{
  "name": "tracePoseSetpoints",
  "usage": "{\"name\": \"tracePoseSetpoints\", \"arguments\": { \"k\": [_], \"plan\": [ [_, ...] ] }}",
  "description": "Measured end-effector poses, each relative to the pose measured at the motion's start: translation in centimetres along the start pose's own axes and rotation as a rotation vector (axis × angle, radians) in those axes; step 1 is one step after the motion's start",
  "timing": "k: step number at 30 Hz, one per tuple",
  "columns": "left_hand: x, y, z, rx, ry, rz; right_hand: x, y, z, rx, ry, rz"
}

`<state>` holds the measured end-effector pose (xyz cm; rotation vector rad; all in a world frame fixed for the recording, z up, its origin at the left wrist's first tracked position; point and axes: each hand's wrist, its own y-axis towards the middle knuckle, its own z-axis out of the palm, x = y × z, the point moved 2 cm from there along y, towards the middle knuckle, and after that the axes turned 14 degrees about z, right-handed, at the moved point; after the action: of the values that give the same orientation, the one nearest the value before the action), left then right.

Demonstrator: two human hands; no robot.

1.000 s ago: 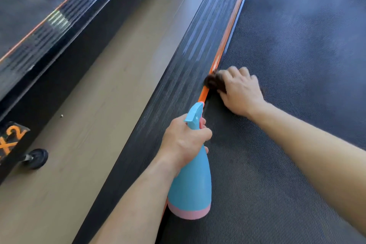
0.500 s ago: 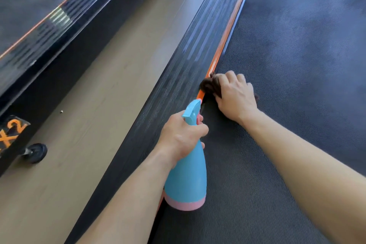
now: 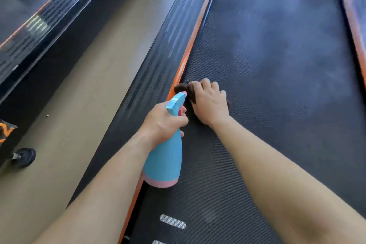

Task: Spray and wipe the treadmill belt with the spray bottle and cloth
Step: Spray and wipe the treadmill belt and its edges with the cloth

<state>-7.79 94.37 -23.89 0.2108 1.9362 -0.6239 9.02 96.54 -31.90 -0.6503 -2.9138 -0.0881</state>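
left hand [image 3: 164, 123] grips spray bottle [image 3: 164, 162] | right hand [image 3: 210, 103] clutches cloth [image 3: 181, 87] on belt [image 3: 277, 65] edge — likely mid-wipe (stretch beyond hands looks misty, unwiped)

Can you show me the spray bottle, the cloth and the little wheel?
spray bottle [image 3: 164, 162]: head view, middle of its blue body.
cloth [image 3: 187, 89]: head view, the dark bunched part that shows.
wheel [image 3: 24, 157]: head view, centre of the black disc.
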Motion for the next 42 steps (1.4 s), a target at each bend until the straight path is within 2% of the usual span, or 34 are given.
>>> {"name": "tracePoseSetpoints", "arguments": {
  "k": [3,5,12,18,23,30,35,38,42],
  "plan": [
    [-0.2,-0.5,0.5,-0.001,0.028,0.004,-3.1,-5.9,-0.7,0.008,-0.019,-0.096],
    [-0.7,-1.1,1.5,0.011,0.031,0.009,-6.6,-9.4,-1.5,0.005,-0.036,-0.033],
    [-3.5,-4.2,10.7,0.262,0.004,0.065,-18.3,-20.8,-5.1,0.093,-0.028,0.438],
    [-4.1,-6.2,17.9,0.445,0.101,0.004,-21.7,-25.1,-6.0,0.096,0.037,0.804],
    [-4.3,-5.6,20.9,0.558,0.219,0.059,-21.0,-25.7,-5.3,0.068,0.024,0.778],
    [-5.6,-4.1,21.4,0.571,0.176,0.113,-21.3,-25.3,-3.5,-0.059,0.008,0.805],
    [-5.4,-3.3,20.9,0.594,0.233,0.112,-21.4,-25.1,-3.3,-0.096,0.014,0.803],
    [-5.1,-2.6,20.5,0.602,0.204,0.111,-21.7,-23.7,-3.8,-0.143,0.056,0.742],
    [-4.9,-1.6,20.1,0.575,0.125,0.112,-24.3,-17.4,-4.2,-0.078,0.036,0.595]
  ]
}}
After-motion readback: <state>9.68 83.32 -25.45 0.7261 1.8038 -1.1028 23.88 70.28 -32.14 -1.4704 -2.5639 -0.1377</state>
